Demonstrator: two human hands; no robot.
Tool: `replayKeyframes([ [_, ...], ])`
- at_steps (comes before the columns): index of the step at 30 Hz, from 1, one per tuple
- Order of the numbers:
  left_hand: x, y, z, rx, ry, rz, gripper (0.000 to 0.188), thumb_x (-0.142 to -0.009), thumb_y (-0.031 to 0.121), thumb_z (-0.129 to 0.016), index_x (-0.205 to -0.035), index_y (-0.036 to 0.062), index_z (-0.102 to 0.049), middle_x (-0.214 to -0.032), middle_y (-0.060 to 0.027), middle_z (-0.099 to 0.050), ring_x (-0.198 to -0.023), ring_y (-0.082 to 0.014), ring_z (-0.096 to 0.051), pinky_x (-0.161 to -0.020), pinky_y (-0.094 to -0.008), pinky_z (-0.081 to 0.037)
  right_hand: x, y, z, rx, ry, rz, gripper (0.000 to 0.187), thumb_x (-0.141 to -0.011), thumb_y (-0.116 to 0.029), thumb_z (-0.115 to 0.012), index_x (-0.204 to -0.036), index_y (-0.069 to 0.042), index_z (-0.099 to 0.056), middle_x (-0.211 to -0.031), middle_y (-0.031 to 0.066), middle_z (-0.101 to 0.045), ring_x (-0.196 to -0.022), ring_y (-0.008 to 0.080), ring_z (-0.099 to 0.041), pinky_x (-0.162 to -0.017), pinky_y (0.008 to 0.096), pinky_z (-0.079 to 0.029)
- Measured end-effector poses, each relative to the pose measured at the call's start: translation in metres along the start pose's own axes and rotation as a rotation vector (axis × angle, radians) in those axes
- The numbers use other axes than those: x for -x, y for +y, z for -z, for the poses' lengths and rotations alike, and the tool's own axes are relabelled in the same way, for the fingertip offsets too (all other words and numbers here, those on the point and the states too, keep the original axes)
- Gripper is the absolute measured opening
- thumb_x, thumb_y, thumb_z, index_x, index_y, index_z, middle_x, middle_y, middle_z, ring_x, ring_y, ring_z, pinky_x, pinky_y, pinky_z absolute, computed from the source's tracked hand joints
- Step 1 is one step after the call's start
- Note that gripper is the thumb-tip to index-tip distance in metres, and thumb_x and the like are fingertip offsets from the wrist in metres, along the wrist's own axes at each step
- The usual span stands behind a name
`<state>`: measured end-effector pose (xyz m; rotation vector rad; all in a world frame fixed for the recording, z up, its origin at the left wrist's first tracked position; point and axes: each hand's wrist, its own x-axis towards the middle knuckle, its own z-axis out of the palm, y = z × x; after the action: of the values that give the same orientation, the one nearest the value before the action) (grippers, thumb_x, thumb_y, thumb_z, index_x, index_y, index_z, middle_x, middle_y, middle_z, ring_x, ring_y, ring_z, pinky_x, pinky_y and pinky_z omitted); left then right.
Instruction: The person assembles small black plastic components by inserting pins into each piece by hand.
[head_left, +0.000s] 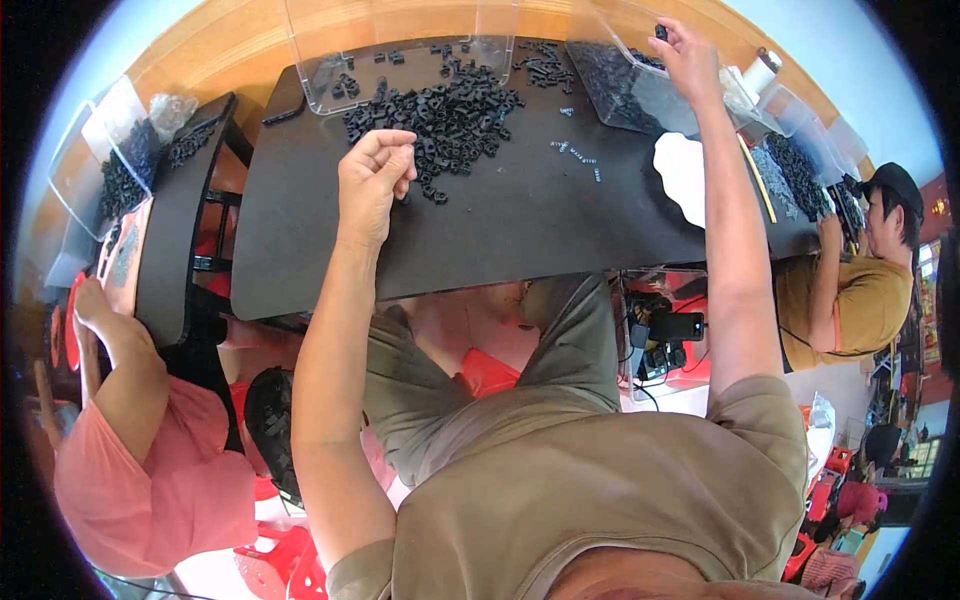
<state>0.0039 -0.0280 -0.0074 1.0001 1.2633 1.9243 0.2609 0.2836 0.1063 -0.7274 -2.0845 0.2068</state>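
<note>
My right hand (692, 66) is raised at the far right, its fingertips pinching a small black plastic part (661, 33) above a clear plastic bin (612, 92) with black parts in it. At the near left edge of a loose heap of small black plastic parts (450, 118), my left hand (376, 182) is closed with its fingers curled in. Whatever those fingers hold, if anything, is hidden. Several small springs or screws (574, 152) lie on the dark table (500, 235), right of the heap.
A clear bin (312, 60) stands behind the heap, near more black pieces (543, 66). On the right are a white sheet (680, 180), a yellow stick (757, 178) and a spool (762, 72). Co-workers sit on the right (865, 290) and left (150, 470).
</note>
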Motion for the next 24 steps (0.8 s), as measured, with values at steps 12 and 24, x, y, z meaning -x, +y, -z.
replayKeyframes([
  [12, 0.001, -0.003, 0.007, -0.278, 0.254, -0.027, 0.005, -0.083, 0.007, -0.058, -0.083, 0.0034, -0.061, -0.064, 0.0002, -0.056, -0.054, -0.0041, -0.047, -0.047, -0.0174, -0.035, 0.08, -0.102, -0.082, -0.144, -0.199, 0.471, 0.007, -0.078, -0.007, -0.06, -0.083, -0.003, -0.061, -0.076, 0.0091, -0.057, -0.072, 0.0247, -0.057, -0.065, 0.0327, -0.046],
  [24, -0.001, -0.013, 0.008, -0.416, 0.238, -0.159, 0.003, -0.082, 0.003, -0.058, -0.081, 0.0016, -0.06, -0.069, 0.0016, -0.058, -0.06, -0.0045, -0.052, -0.056, -0.0187, -0.042, 0.108, -0.17, -0.155, 0.143, -0.676, 0.434, 0.015, -0.073, -0.015, -0.062, -0.084, -0.005, -0.063, -0.086, 0.0128, -0.057, -0.08, 0.0308, -0.059, -0.068, 0.0405, -0.048],
])
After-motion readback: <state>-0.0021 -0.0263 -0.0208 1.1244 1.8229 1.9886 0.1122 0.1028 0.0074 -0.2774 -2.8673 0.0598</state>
